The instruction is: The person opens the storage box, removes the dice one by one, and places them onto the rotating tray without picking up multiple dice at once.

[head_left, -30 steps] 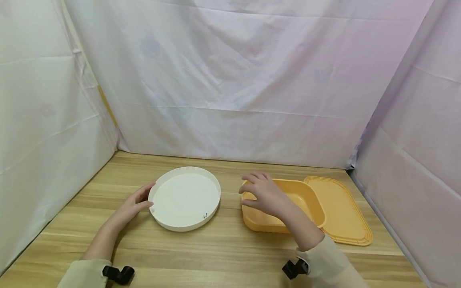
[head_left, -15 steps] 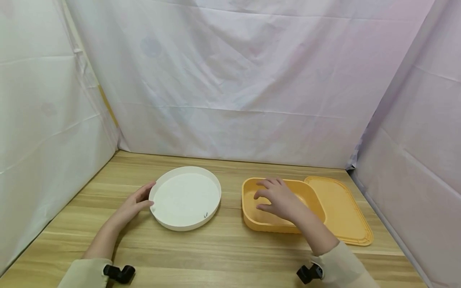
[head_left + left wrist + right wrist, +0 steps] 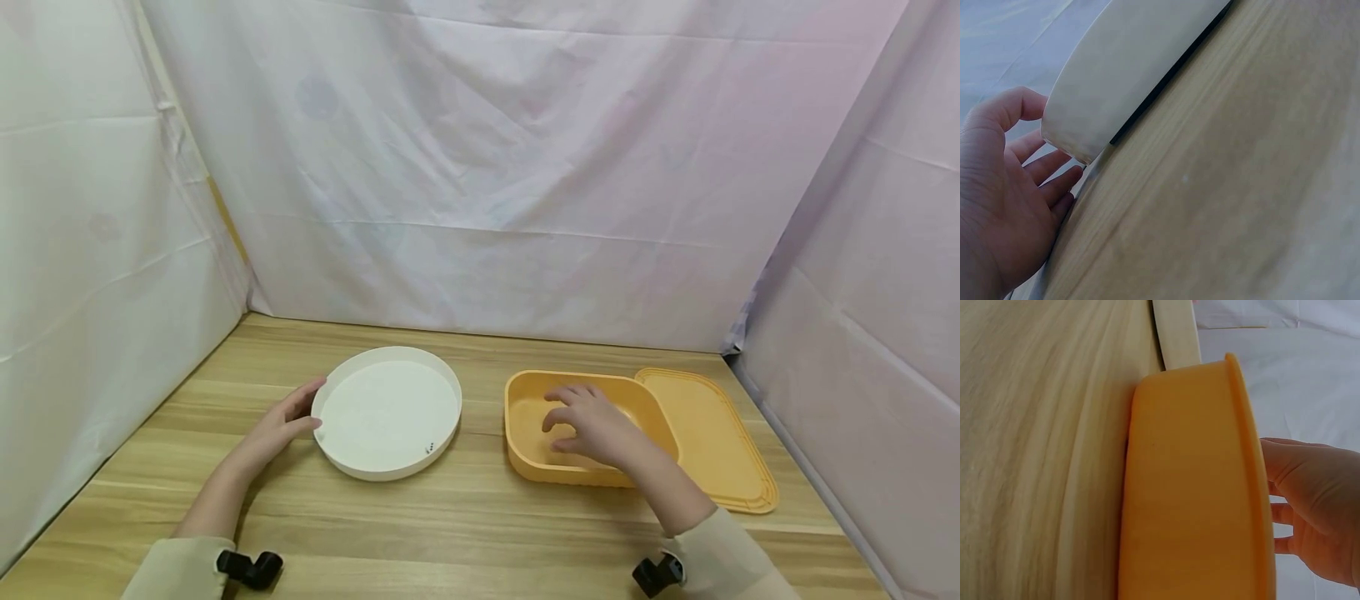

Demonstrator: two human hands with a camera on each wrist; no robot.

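Head view: right hand (image 3: 592,425), fingers loosely curled and holding nothing, reaches into orange container (image 3: 525,454); left hand (image 3: 277,429), open, steadies empty white round tray (image 3: 386,467) at mid-table; nothing transferred yet.

Matt white plastic tray (image 3: 386,412), smooth orange plastic tub (image 3: 525,417), wood-grain table (image 3: 465,525)

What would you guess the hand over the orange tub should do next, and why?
Probably lower a little and feel for the bottom of the orange tub. The right hand hangs over the tub's hollow with loosely bent fingers, holding nothing. The left hand rests against the rim of the white dish, and the orange lid lies beside the tub.
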